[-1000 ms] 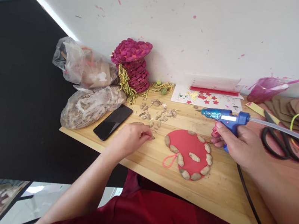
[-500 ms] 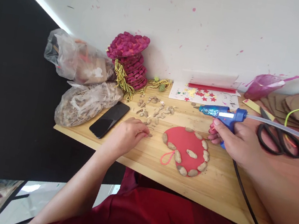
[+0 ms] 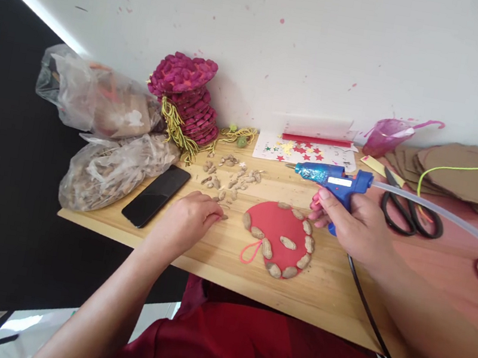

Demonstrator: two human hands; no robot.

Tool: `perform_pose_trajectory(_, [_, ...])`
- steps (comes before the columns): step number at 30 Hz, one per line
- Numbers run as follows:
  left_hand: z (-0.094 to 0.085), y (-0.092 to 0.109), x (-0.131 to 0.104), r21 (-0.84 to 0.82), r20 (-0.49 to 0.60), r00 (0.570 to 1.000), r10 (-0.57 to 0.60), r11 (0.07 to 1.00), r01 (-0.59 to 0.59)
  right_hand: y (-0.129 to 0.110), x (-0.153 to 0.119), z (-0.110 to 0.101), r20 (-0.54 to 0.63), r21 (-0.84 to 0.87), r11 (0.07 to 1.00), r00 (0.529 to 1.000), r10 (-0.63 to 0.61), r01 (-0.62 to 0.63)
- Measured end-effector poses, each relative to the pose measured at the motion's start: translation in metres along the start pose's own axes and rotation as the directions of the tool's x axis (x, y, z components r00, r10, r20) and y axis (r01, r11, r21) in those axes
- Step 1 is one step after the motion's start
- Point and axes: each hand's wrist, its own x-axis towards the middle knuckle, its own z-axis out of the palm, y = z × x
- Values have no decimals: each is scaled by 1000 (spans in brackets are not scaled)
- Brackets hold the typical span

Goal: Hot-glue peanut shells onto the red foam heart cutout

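My left hand (image 3: 190, 218) is closed in a pinch on a small peanut (image 3: 224, 217), low over the wooden table (image 3: 228, 248), just left of the red heart (image 3: 278, 220). Peanuts line most of the heart's edge, and one peanut (image 3: 287, 243) lies inside it. A pink loop (image 3: 250, 252) sticks out at the heart's left side. My right hand (image 3: 350, 221) grips a blue glue gun (image 3: 334, 179) above and right of the heart, its nozzle pointing left. Loose peanuts (image 3: 215, 182) are scattered behind my left hand.
A black phone (image 3: 156, 196) and plastic bags (image 3: 115, 171) are at the left. Behind stand magenta stacked pieces (image 3: 188, 95) and a sheet of stars (image 3: 266, 147). Scissors (image 3: 412, 215), a pink cup (image 3: 384, 136) and cardboard discs (image 3: 471, 173) are at the right. A black cord (image 3: 368, 308) crosses the front edge.
The whole view has shifted, so the things on the table appear further left. Both hands keep nearly the same places relative to the heart, with the glue gun still held.
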Motion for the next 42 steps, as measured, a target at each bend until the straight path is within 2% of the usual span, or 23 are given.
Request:
perform_pose_trajectory(7, [1,4,0,-15,14,999,-45,999,45,-11,-8,1,9,34,999,1000,-16,16])
perform_pose_trajectory(9, [-1,8,1,-96,-4,992,-128,987,127,-10,-9,0,26,37,999,999,-25,24])
perform_pose_trajectory(11, [-4,13,3,-300,21,962,-274,916,268,-9,-11,-1,50,43,998,998,-41,39])
perform_pose_trajectory(12, [-5,15,4,-448,65,937,-343,829,335,-9,-12,-2,64,50,997,996,-53,50])
perform_pose_trajectory(13, [-6,17,6,-603,127,912,-391,699,384,-9,-13,-2,81,56,996,994,-67,63])
perform_pose_trajectory(15, [-7,20,9,-834,271,870,-412,350,426,-9,-16,-2,114,66,994,989,-98,91])
perform_pose_trajectory(17, [-5,24,12,-909,377,842,-385,18,415,-10,-21,-1,142,46,990,980,-141,136])
perform_pose_trajectory(18, [-3,25,13,-906,419,832,-365,-103,411,-10,-24,0,156,23,985,973,-173,171])
perform_pose_trajectory(19, [-2,27,15,-893,449,826,-341,-190,407,-11,-26,1,170,2,978,963,-208,211])
perform_pose_trajectory(21, [1,31,17,-873,473,827,-304,-288,394,-13,-31,2,202,-34,959,941,-270,283])
perform_pose_trajectory(26, [5,38,25,-859,462,851,-251,-367,358,-18,-37,5,274,-141,886,877,-394,442])
perform_pose_trajectory(31, [6,40,31,-852,453,863,-224,-394,345,-19,-37,5,273,-186,825,835,-478,533])
perform_pose_trajectory(35, [7,40,30,-848,450,864,-225,-412,334,-19,-37,4,279,-187,816,826,-490,548])
perform_pose_trajectory(42, [9,39,28,-838,457,860,-227,-433,331,-18,-38,4,285,-210,835,849,-445,508])
